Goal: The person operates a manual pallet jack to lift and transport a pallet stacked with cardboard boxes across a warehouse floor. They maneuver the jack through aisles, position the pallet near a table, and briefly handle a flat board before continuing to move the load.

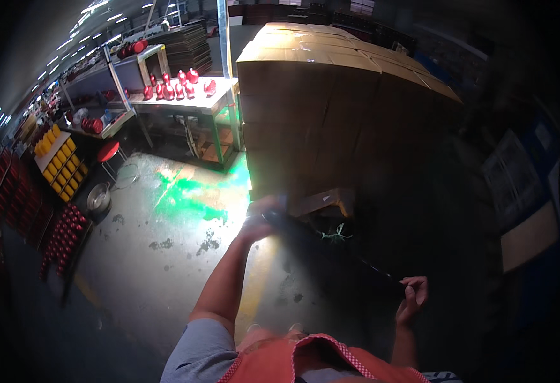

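My left hand (259,221), blurred by motion, is stretched out in front of a tall stack of cardboard cartons (304,110). It is closed around a dark object (274,217) that is too smeared to name. Lower and to the right, my right hand (413,298) pinches the end of a thin, shiny strand (378,269) between thumb and fingers. That strand runs up and left towards my left hand; its middle fades into shadow. A tangled pale green strip (338,233) shows near the foot of the cartons, beside a brown angled piece (325,203).
To the left, a workbench (203,106) carries several glossy red pieces (169,91). A red stool (108,151), a metal basin (99,197) and racks of yellow pieces (59,167) and red pieces (65,237) stand further left. Bright green marks the concrete floor (141,258). Boards (512,165) stand at right.
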The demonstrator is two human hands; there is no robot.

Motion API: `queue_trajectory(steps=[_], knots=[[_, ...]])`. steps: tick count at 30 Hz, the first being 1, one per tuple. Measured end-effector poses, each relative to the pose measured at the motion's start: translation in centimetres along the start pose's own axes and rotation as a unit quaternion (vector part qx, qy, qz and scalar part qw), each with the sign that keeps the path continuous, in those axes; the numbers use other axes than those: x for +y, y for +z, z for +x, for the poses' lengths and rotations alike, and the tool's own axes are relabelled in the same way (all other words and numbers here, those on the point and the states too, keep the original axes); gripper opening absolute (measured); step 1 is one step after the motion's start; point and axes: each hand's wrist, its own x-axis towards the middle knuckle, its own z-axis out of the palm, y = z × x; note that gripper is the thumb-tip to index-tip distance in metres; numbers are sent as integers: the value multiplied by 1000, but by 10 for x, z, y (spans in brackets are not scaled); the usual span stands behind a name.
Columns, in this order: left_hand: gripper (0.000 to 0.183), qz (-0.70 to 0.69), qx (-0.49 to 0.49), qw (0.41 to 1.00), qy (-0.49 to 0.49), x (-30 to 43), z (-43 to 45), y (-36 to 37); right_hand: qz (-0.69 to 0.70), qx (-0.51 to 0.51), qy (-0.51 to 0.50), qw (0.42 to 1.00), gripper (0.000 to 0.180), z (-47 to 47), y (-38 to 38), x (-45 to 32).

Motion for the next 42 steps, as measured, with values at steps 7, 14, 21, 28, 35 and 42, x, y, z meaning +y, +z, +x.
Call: queue_trajectory(steps=[7, 14, 21, 28, 35, 42], knots=[[28, -46, 24, 998, 42, 9, -12, -21, 47, -43, 7, 998, 53, -22, 3, -9], [40, -449, -97, 884, -81, 35, -67, -73, 163, -164, 66, 971, 55, -77, -7, 22], [54, -93, -358, 929, -25, 97, -40, -61, 257, 84, 63, 961, 51, -110, -31, 5], [57, -61, -345, 935, -56, 104, -46, -49, 321, 207, 25, 924, 44, -160, -21, 0], [47, -87, -354, 923, -120, 72, -54, -113, 171, 253, -14, 952, 43, -211, 61, 5], [34, -91, -326, 930, -146, 46, -86, -187, 202, 245, -8, 948, 50, -262, 130, -5]])
